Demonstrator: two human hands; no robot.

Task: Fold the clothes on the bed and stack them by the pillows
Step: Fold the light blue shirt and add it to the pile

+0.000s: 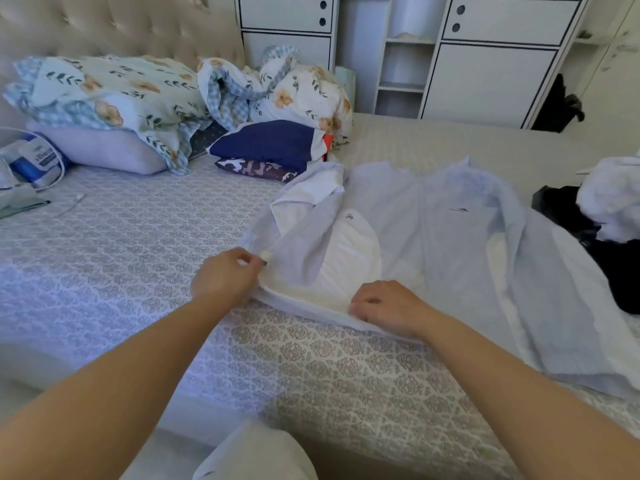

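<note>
On the bed: we are working at the near edge of the patterned bedspread (311,368), with a pale grey-blue jacket (450,244) lying open in front of us, its white lining showing.
Left grip: our left hand (225,275) is pinching the cuff end of the jacket's sleeve between thumb and curled fingers, just off the jacket's left edge.
Right grip: our right hand (388,306) is curling over the jacket's near hem, fingers bent down onto the cloth and apparently gripping it; the fingertips are hidden underneath.
Task's thing: the jacket is lying spread across the right half of the bed, collar away from us, well apart from the pillows.
Stack so far: a folded navy garment (270,140) is sitting on a folded patterned one (256,168), just beside the floral pillows (114,95) at the headboard.
Still waiting: a dark garment (588,244) and a white one (613,199) are lying bunched at the right edge.
Risk, lining: we are judging that the slippery-looking lining may slide and bunch as the sleeve comes across, leaving a lumpy fold.
Risk, hem: if we are pulling unevenly with the two hands, the jacket may skew and drag toward the edge of the bed.
Risk, stack: carrying a loose fold across may be toppling the small stack, which is leaning against the rumpled bedding.
</note>
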